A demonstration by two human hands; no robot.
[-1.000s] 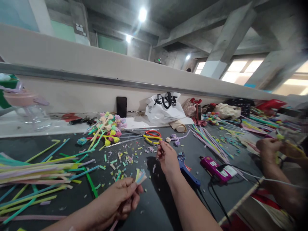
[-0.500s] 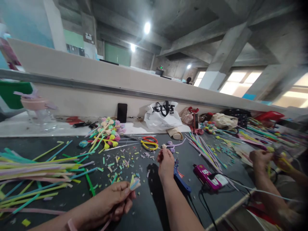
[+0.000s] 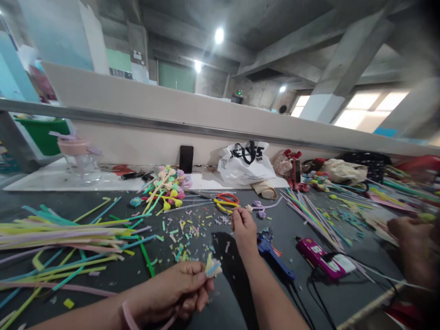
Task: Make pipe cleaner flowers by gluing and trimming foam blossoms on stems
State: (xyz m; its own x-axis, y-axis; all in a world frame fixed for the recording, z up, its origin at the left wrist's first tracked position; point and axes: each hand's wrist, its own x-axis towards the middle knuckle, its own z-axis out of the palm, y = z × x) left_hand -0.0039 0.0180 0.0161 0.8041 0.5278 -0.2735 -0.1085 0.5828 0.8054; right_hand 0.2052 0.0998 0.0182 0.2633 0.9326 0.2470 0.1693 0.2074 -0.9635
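My left hand is closed, pinching a small bundle of short chenille stem pieces in pale, yellow and blue. A pink chenille stem curves over my left wrist. Further forward, my right hand has its fingers curled together, their tips at the yellow handle of the scissors; whether they grip it is hidden. Just beyond those fingers lies a purple chenille flower with a pale tip piece. A blue glue gun rests to the right of my right forearm.
Loose chenille stems are heaped at left, cut bits scattered mid-table. Finished flowers, a phone and a white bag stand behind. A magenta power strip with cables lies right, near a co-worker's hand.
The view has swung a little left. My right hand has shifted left, from the pale tip of the purple flower to the scissors' handle. My left hand keeps its bundle.
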